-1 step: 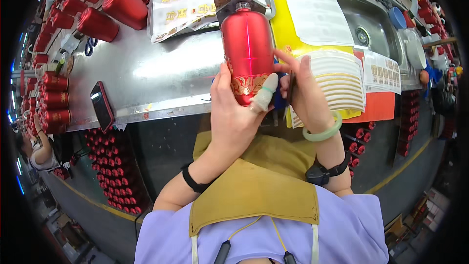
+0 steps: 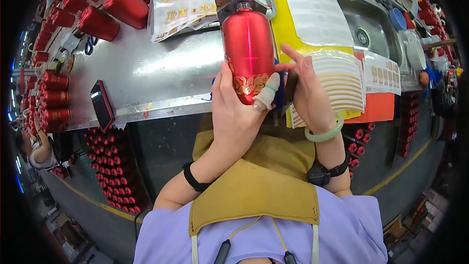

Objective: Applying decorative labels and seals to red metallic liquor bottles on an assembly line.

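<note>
A glossy red bottle (image 2: 250,44) with a gold ornamental band near its base lies in a dark holder (image 2: 222,13), its neck pointing away from me. My left hand (image 2: 237,102) grips the base end; its thumb wears a white finger cover (image 2: 267,93) with a teal band. My right hand (image 2: 310,90) is just right of the bottle, index finger and thumb stretched apart. A dark brown strip (image 2: 289,89) shows beside its lower fingers; I cannot tell whether they touch it. Those lower fingers are partly hidden.
Curved gold-edged strips (image 2: 337,83) lie on a yellow sheet (image 2: 281,14) at the right, beside a steel sink (image 2: 391,44). Gold label sheets (image 2: 181,7) lie at the back. A phone (image 2: 102,106), blue-handled scissors (image 2: 91,45) and several red bottles (image 2: 124,7) are at the left.
My right index finger has come off the bottle's side and the hand has shifted slightly right. My left hand and the bottle's base have moved slightly right.
</note>
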A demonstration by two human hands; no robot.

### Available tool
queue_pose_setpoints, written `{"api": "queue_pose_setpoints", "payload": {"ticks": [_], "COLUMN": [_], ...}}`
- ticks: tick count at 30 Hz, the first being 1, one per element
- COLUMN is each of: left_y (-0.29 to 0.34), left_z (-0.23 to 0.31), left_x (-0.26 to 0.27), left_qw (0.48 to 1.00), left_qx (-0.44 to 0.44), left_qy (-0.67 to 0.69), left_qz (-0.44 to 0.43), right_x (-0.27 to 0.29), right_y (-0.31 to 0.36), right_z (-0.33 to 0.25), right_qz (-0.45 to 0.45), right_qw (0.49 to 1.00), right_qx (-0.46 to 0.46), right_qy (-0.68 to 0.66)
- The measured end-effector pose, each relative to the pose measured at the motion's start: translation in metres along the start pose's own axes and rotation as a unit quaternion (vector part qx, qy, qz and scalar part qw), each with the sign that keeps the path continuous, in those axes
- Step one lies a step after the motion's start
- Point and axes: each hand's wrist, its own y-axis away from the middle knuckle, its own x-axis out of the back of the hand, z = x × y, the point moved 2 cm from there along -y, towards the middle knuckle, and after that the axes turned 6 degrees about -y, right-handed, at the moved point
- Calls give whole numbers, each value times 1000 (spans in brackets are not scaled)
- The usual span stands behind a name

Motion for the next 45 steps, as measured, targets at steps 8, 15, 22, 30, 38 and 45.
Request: {"api": "queue_pose_setpoints", "payload": {"ticks": [8, 15, 22, 30, 38, 45], "left_y": [0, -16, -15, -6, -8, -2], "left_z": [-38, -37, -48, -55, -57, -38], "left_x": [-1, 18, 6, -4, 2, 15], "left_qw": [957, 974, 936, 945, 952, 969], "left_qx": [166, 84, 125, 108, 70, 45], "left_qy": [238, 210, 313, 293, 286, 242], "left_qz": [8, -10, -99, -100, -84, 2], "right_x": [-17, 37, 10, 26, -3, -16], "right_y": [4, -1, 2, 2, 42, 38], "right_z": [-11, 8, 21, 1, 6, -6], "right_qz": [35, 140, 38, 97, -122, -57], "right_qw": [950, 867, 943, 873, 668, 612], "right_qx": [233, 268, 187, 307, 507, 558], "right_qy": [204, 396, 274, 367, 531, 557]}}
